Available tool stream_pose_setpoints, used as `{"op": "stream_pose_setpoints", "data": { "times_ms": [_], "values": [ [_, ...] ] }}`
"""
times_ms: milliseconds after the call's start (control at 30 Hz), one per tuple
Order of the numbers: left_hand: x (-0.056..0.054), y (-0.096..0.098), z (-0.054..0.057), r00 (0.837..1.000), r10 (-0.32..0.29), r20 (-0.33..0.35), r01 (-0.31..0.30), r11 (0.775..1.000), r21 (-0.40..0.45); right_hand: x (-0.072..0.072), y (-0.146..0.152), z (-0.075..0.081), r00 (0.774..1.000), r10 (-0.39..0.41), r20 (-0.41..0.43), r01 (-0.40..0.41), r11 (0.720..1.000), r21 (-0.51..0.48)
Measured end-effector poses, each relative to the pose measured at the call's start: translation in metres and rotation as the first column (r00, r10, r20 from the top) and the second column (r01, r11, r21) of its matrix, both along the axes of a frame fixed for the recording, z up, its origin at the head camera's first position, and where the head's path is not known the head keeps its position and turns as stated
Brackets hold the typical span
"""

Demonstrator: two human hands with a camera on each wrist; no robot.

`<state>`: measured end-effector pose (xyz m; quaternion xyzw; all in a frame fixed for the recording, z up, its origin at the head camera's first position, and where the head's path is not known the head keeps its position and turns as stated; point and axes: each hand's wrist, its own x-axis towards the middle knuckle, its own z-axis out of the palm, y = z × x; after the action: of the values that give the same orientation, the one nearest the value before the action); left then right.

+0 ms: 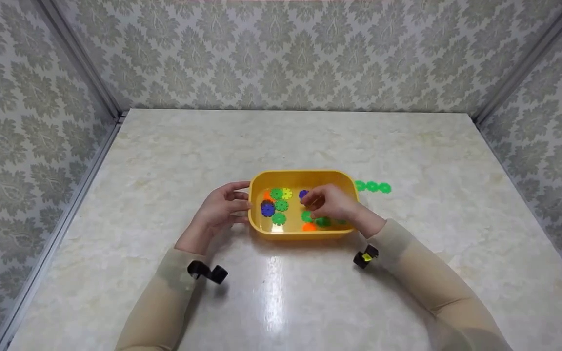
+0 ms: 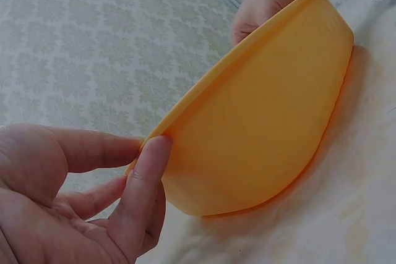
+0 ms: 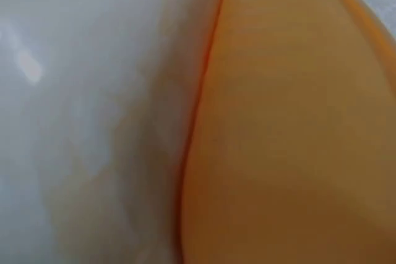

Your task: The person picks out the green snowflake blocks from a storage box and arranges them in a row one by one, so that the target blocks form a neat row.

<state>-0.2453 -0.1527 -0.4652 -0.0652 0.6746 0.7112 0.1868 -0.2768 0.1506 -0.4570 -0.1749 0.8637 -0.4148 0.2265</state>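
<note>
A yellow plastic bin stands on the table, holding several flat, notched plastic discs. On its left side lie green discs, a yellow disc and a blue disc. My left hand grips the bin's left rim; the left wrist view shows one digit on the outer wall and another at the rim. Inside the bin's right half, my right hand has bent fingers, thumb and forefinger apart. Near those fingertips are a second blue disc and a green disc. The right wrist view shows only the bin's outside and tabletop.
A row of green discs lies on the table just right of the bin, its left end by the rim. The marbled table ends at patterned walls at the back and sides.
</note>
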Motion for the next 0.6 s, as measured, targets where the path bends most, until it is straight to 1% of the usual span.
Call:
{"op": "stream_pose_setpoints", "data": {
  "times_ms": [133,333,600],
  "values": [
    [-0.0009,0.0001,-0.0003,1.0,-0.004,-0.001,0.004,1.0,-0.002,0.0008,-0.0023,-0.0031,1.0,0.02,-0.014,-0.019,0.999,0.032],
    [-0.0009,-0.0004,-0.0009,1.0,-0.001,-0.004,0.001,1.0,-0.008,0.0016,-0.0054,-0.0054,0.997,0.053,-0.063,-0.045,0.991,0.129],
    [0.0001,0.0002,-0.0003,1.0,0.0,-0.006,0.0,1.0,0.001,0.0021,-0.007,-0.0045,0.98,0.136,-0.145,-0.104,0.972,0.212]
  ]
}}
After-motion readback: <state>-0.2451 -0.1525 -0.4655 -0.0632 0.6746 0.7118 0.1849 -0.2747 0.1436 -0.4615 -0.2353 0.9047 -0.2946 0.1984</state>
